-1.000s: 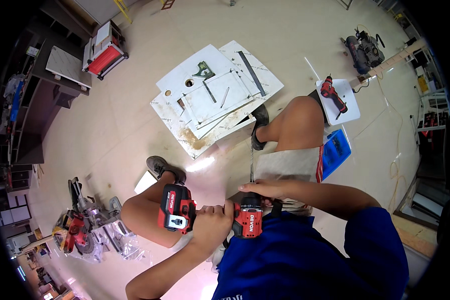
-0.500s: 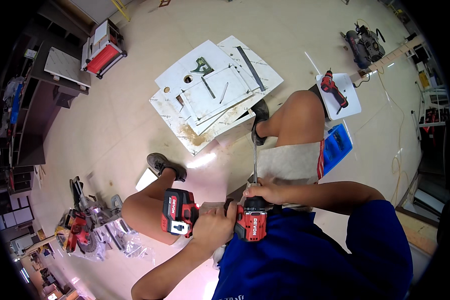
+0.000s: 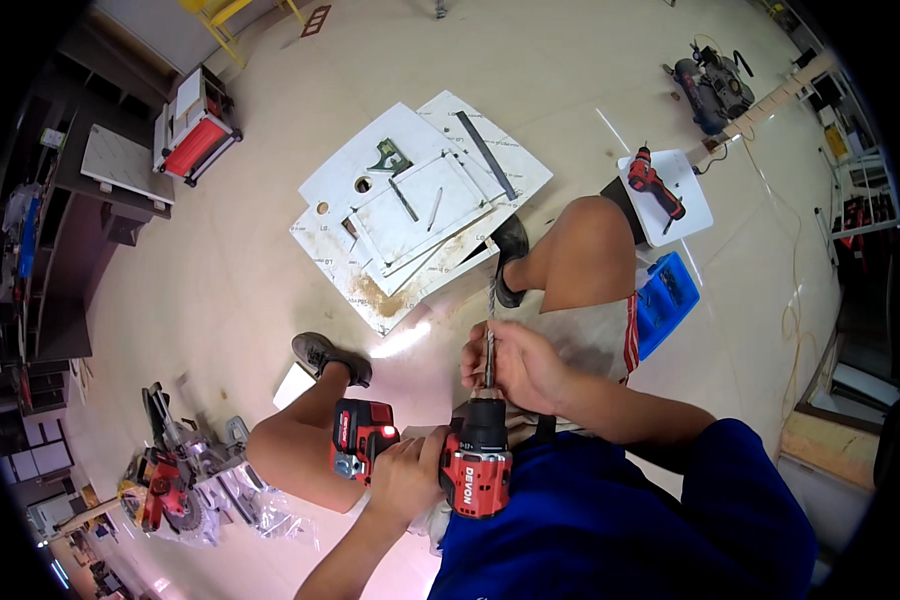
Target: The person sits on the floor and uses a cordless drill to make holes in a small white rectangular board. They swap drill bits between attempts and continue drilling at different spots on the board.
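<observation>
My left hand [image 3: 410, 477] is closed round the handle of a red and black cordless drill [image 3: 478, 475], held low before my body. Its battery [image 3: 355, 425] sticks out to the left of that hand. A long spiral drill bit [image 3: 491, 300] stands in the chuck and points away from me. My right hand [image 3: 530, 368] is curled round the bit just ahead of the chuck, thumb on one side and fingertips on the other; how firmly it grips does not show. Beyond the bit, white boards [image 3: 320, 245] lie stacked on the floor.
On the boards rest a green tool [image 3: 390, 155], a pen [image 3: 435, 208] and a dark strip [image 3: 485, 155]. To the right are a second red drill [image 3: 656, 184] on a white-topped stool [image 3: 705, 205] and a blue tray [image 3: 670, 300]. A saw [image 3: 175, 490] stands at left.
My right hand has shifted from the chuck forward onto the bit, its fingers now showing round it. The drill has moved slightly left and toward me, and the view has shifted.
</observation>
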Motion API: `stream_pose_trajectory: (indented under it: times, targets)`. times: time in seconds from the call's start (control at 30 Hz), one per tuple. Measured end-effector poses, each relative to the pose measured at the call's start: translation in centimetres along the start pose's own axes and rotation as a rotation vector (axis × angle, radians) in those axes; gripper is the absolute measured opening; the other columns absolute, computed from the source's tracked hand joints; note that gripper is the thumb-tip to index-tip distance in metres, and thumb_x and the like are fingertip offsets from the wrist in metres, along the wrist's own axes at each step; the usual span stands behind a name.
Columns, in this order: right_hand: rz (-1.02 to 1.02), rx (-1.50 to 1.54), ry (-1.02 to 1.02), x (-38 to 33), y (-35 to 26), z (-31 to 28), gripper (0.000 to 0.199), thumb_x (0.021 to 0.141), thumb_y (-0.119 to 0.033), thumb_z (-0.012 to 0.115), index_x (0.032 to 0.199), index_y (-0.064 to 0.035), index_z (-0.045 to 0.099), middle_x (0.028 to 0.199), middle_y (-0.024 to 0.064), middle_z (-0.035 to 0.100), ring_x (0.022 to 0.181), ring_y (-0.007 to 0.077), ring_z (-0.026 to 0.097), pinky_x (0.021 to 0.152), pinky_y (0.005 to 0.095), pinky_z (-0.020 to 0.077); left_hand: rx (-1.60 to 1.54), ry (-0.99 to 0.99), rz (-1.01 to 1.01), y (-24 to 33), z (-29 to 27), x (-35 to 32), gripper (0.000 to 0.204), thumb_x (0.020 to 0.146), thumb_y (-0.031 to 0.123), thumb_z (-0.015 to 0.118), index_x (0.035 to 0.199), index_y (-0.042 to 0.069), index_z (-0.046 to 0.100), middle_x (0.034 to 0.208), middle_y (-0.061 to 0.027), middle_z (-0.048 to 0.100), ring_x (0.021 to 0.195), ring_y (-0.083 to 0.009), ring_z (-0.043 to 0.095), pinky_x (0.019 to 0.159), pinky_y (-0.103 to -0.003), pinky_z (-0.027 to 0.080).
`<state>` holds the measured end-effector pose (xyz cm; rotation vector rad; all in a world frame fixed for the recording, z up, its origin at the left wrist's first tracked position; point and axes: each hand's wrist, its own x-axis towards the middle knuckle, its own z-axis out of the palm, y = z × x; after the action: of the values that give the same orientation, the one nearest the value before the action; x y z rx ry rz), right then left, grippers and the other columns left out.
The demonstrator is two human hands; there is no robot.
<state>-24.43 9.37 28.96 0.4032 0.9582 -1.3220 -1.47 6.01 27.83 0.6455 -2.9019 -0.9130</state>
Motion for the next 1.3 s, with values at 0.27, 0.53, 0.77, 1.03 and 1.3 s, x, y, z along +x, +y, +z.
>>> stream_pose_trajectory:
  times: [0.27, 0.53, 0.77, 1.03, 1.3]
  targets:
    - [0.095, 0.187, -0.384, 0.0, 0.3, -2.1, 0.045, 0.101, -0.049, 0.043, 0.07, -0.0176, 0.035, 0.057, -0.0068, 0.025, 0.048, 0.0078, 0.023, 0.046, 0.024, 0.0233, -0.194, 0.091, -0.013, 0.8, 1.4, -1.0, 0.058, 0.059, 0.015, 0.077, 0.114, 0.003, 0.061, 0.076, -0.0116, 0.065, 0.07, -0.0284, 0.067, 0.068, -0.037, 0.054]
    - [-0.071, 0.045, -0.469, -1.4, 0.3, -0.2, 0.027, 0.093, -0.024, 0.056, 0.114, -0.0074, 0.049, 0.089, 0.0075, 0.054, 0.086, 0.0237, 0.059, 0.078, 0.0371, 0.05, -1.021, 0.195, -0.611, 2.2, 5.5, -1.4, 0.028, 0.087, 0.008, 0.063, 0.114, 0.005, 0.061, 0.086, -0.0079, 0.07, 0.074, -0.0196, 0.069, 0.066, -0.029, 0.055]
    - [0.052, 0.002, -0.558, -0.7, 1.5, -1.7, 0.02, 0.092, -0.021, 0.057, 0.1, -0.0034, 0.053, 0.08, 0.0106, 0.06, 0.073, 0.0234, 0.064, 0.072, 0.0365, 0.0526, -0.756, 0.279, -0.558, 3.6, 6.6, 0.0, 0.021, 0.093, 0.012, 0.057, 0.112, 0.004, 0.058, 0.088, -0.0101, 0.069, 0.075, -0.0204, 0.068, 0.066, -0.032, 0.054]
    - [0.029, -0.069, -0.535, -0.9, 2.2, -1.9, 0.016, 0.091, -0.018, 0.059, 0.096, -0.003, 0.056, 0.079, 0.0113, 0.061, 0.077, 0.0258, 0.065, 0.075, 0.039, 0.0539, -0.792, 0.258, -0.494, 3.3, 5.9, 0.2, 0.026, 0.092, 0.013, 0.058, 0.117, 0.005, 0.057, 0.094, -0.0081, 0.067, 0.081, -0.0151, 0.066, 0.07, -0.027, 0.054]
    - [-0.078, -0.095, -0.508, 0.0, 4.0, -2.6, 0.025, 0.094, -0.015, 0.06, 0.114, -0.0035, 0.052, 0.096, 0.0125, 0.063, 0.093, 0.0259, 0.064, 0.084, 0.0407, 0.0529, -0.779, 0.432, -0.561, 1.9, 9.4, -0.8, 0.046, 0.077, 0.018, 0.079, 0.113, 0.003, 0.054, 0.093, -0.0059, 0.065, 0.081, -0.017, 0.065, 0.072, -0.029, 0.053]
